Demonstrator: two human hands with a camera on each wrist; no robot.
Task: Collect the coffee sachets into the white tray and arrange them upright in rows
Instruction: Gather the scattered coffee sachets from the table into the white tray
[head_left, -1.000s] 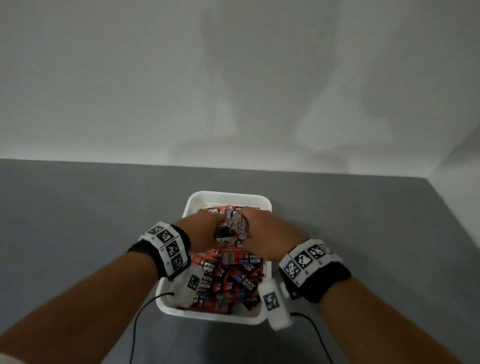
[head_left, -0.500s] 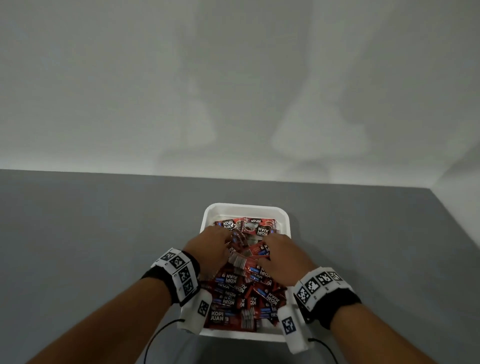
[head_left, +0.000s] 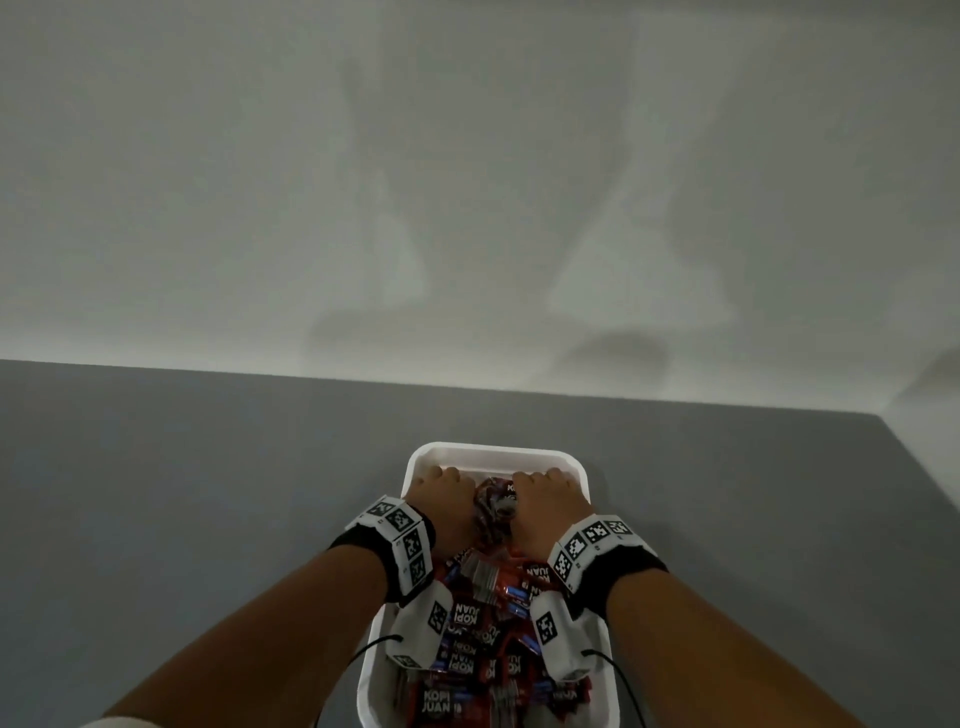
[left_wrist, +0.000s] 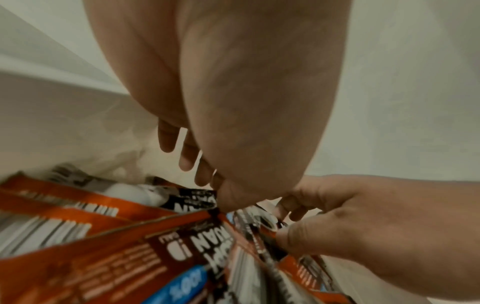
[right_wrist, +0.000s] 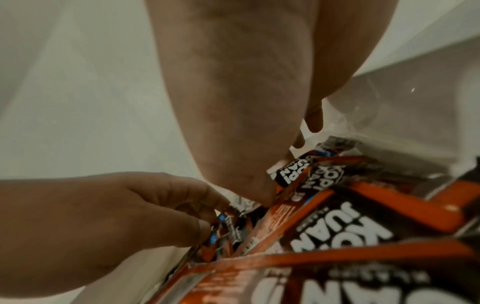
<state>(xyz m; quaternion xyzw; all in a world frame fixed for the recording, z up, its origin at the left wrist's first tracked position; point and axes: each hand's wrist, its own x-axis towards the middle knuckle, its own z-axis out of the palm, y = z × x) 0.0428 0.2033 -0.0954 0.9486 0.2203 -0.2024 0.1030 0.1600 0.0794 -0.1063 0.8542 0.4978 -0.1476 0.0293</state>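
Note:
A white tray lies on the grey table, full of red and brown Kopi Juan sachets in a loose heap at its near end. At the far end, my left hand and right hand hold a bunch of sachets between them. In the left wrist view my left hand has its thumb on the bunch and its fingers behind it, pointing down at the tray floor. In the right wrist view my right hand grips the bunch's other side. Each hand pinches the sachet edges with thumb against curled fingers.
The grey table runs to a white wall behind the tray and to another wall at the right. The tray's far wall stands just beyond my fingertips. Black cables trail from both wrist units.
Both hands have moved from the middle of the tray to its far end, carrying the bunch of sachets with them. The heap in the near end stays loose.

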